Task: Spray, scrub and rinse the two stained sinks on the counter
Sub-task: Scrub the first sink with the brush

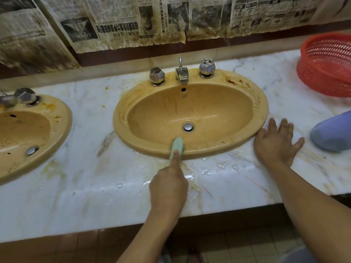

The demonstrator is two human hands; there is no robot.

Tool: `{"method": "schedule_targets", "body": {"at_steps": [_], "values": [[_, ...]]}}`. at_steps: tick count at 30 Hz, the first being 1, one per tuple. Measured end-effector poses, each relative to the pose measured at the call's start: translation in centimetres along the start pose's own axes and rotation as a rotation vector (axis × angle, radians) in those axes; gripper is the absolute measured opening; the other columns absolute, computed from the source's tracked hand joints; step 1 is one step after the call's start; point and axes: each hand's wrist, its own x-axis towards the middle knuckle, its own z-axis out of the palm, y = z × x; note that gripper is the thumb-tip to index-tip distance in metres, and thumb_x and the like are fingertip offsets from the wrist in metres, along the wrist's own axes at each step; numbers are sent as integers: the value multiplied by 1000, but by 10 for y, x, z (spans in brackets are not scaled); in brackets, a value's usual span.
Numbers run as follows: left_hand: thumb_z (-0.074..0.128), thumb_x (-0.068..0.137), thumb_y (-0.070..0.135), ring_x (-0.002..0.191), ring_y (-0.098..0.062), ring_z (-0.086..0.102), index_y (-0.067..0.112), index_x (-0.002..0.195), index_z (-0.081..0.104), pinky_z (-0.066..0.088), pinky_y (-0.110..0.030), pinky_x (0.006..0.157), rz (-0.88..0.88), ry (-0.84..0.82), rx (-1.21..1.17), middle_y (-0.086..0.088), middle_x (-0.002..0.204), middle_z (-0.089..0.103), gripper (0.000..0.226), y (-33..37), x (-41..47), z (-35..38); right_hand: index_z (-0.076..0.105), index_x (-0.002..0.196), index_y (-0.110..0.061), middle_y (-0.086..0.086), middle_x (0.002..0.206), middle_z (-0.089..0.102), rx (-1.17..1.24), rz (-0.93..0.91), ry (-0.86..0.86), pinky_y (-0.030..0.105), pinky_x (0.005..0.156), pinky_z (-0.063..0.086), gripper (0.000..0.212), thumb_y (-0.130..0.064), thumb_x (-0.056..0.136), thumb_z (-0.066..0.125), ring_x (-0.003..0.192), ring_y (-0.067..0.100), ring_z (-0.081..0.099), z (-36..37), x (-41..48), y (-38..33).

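Note:
A tan oval sink (247,103) sits in the middle of the white marble counter (91,186), with brown stains on its right rim and streaks in the bowl. My left hand (168,185) grips a pale green scrub brush (176,147), forefinger stretched along its handle, and the brush head lies on the sink's near rim. My right hand (275,143) rests flat with spread fingers on the counter, just right of the sink's edge. A second tan sink (57,118), also stained, is cut off at the left.
A red plastic basket (326,63) stands at the back right. A blue-violet object (332,131) lies on the counter right of my right hand. Chrome taps and a spout (182,73) sit behind the bowl. Water pools on the counter's front. Stained newspaper covers the wall.

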Motion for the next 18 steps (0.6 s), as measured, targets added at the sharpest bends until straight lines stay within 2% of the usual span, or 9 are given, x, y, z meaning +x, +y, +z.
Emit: {"method": "schedule_targets", "body": {"at_steps": [2, 4, 8, 10, 12, 14, 16, 18], "values": [[36, 100, 11, 63, -25, 44, 39, 164, 9, 36, -37, 63, 60, -67, 49, 1, 72, 46, 75, 33, -8, 2, 24, 160, -29, 3, 170, 13, -4, 0, -3, 61, 122, 3, 61, -44, 101, 18, 157, 21, 6, 0, 0, 1], [36, 100, 11, 64, -25, 42, 41, 164, 9, 35, -37, 63, 95, -80, 55, 1, 69, 42, 75, 40, -5, 1, 24, 160, -29, 3, 170, 12, -5, 4, -3, 61, 122, 3, 60, -44, 102, 18, 157, 21, 6, 0, 0, 2], [37, 103, 17, 73, -27, 53, 43, 158, 34, 44, -38, 62, -3, -19, 72, -6, 85, 65, 60, -16, 17, -29, 24, 160, -29, 3, 170, 12, -3, 2, -4, 61, 122, 2, 60, -44, 102, 18, 157, 20, 5, 1, 0, 1], [38, 104, 18, 74, -28, 57, 37, 156, 40, 48, -38, 61, -64, 18, 109, -6, 85, 65, 56, -31, 23, -38, 23, 160, -29, 3, 170, 11, -10, 3, 2, 62, 122, 2, 61, -44, 102, 17, 157, 20, 5, 2, 0, 1], [38, 103, 15, 77, -29, 58, 34, 158, 35, 44, -36, 63, -42, -3, 116, -5, 86, 61, 59, -9, 24, -32, 22, 160, -29, 3, 171, 10, -8, 7, -10, 62, 122, 2, 61, -44, 101, 17, 157, 20, 4, 1, 0, 0], [41, 101, 11, 87, -34, 63, 31, 157, 38, 40, -35, 66, 13, -66, 66, -9, 94, 66, 59, 25, 23, -18, 21, 160, -29, 3, 171, 10, -7, 7, -19, 62, 122, 1, 61, -44, 101, 16, 157, 21, 4, 0, 0, 0], [43, 99, 9, 93, -36, 66, 28, 154, 45, 43, -35, 66, 62, -92, 32, -11, 101, 71, 58, 43, 25, -10, 22, 160, -29, 3, 171, 10, -7, 4, -21, 62, 122, 1, 61, -44, 101, 17, 157, 20, 4, -1, 0, 0], [43, 98, 10, 88, -35, 65, 31, 154, 44, 45, -37, 66, 45, -74, 40, -10, 98, 71, 60, 28, 28, -16, 24, 160, -29, 3, 170, 12, 8, -9, -11, 62, 122, 2, 61, -44, 100, 19, 157, 21, 5, -2, 1, 1]]}}
